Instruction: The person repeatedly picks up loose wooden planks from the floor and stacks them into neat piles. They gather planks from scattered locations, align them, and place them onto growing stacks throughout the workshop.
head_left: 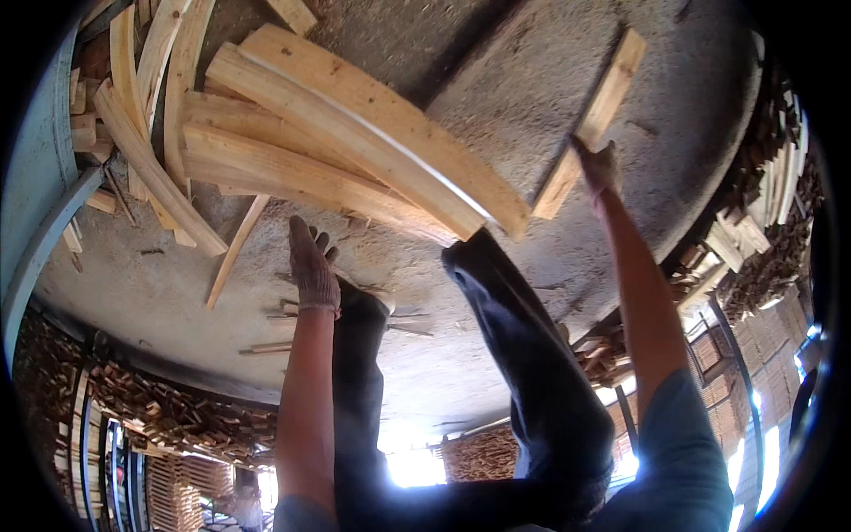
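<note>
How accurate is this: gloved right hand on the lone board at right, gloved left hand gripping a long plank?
One error, per the head view: the left hand grips no plank; it is open and empty. The gloved right hand on the lone board at right stands.

Rough grey floor, bright light
</note>
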The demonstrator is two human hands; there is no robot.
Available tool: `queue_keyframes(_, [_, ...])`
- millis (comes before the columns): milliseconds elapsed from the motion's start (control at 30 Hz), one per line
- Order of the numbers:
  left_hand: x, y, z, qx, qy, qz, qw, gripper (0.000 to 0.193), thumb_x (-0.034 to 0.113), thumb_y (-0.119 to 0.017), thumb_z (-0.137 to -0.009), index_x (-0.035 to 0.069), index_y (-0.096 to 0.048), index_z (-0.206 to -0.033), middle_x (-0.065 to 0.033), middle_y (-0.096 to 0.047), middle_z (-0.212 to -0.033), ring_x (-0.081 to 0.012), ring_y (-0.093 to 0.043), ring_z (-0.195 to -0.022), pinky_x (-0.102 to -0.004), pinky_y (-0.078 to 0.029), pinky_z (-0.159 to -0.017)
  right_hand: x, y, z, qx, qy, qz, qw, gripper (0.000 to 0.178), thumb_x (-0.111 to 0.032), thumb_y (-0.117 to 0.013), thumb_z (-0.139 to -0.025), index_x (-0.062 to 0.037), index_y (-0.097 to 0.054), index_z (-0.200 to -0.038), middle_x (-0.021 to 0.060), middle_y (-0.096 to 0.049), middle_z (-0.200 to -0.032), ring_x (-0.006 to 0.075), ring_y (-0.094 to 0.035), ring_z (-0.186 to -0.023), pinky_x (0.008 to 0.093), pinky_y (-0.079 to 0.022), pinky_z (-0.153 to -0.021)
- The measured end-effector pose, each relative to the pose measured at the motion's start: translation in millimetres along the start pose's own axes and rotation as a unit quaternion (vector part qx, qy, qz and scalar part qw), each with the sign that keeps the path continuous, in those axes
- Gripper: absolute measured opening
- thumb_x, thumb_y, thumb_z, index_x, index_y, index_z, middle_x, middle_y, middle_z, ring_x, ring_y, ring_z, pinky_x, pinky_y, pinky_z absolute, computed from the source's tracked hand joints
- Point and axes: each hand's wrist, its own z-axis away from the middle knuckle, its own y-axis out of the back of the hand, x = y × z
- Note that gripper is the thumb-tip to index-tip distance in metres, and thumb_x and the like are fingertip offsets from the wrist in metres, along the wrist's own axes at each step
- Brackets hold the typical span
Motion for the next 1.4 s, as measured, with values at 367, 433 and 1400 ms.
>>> queue_keyframes(367, [-10.6,30.1,-12.3,-0.061,-0.014,-0.056,0.996,0.081,0.057,-0.064,-0.099,0.01,-0.039,-0.16,-0.0222,-0.046,-0.155,-0.0338,-0.047,-0.143,-0.0465,-0.041,-0.114,-4.8,6.5,10.0,-0.05,0.025,-0.067,0.996,0.068,-0.044,-0.08,-0.091,0.0006,-0.057,-0.137,0.0158,-0.068,-0.121,0.0255,-0.066,-0.11,0.0434,-0.051,-0.097])
queue_keyframes(433, [-3.1,62.9,-34.5,-0.01,-0.16,-0.169,0.972,0.086,0.049,-0.07,-0.097,-0.002,-0.037,-0.158,-0.0283,-0.042,-0.159,-0.037,-0.042,-0.148,-0.043,-0.034,-0.122,-39.3,34.8,41.5,-0.049,0.12,-0.071,0.989,0.066,-0.041,-0.081,-0.09,0.0,-0.058,-0.136,0.0166,-0.068,-0.121,0.0264,-0.067,-0.11,0.0429,-0.052,-0.096])
queue_keyframes(1400, [154.3,216.0,-225.4,0.213,-0.378,-0.512,0.742,0.106,0.04,-0.076,-0.081,0.001,-0.022,-0.163,-0.032,-0.052,-0.148,-0.0475,-0.06,-0.128,-0.0522,-0.05,-0.109,-250.2,-58.9,222.2,-0.013,0.482,0.072,0.873,0.103,-0.054,-0.079,-0.088,0.0022,-0.031,-0.16,0.0319,-0.042,-0.156,0.0468,-0.043,-0.146,0.051,-0.039,-0.12])
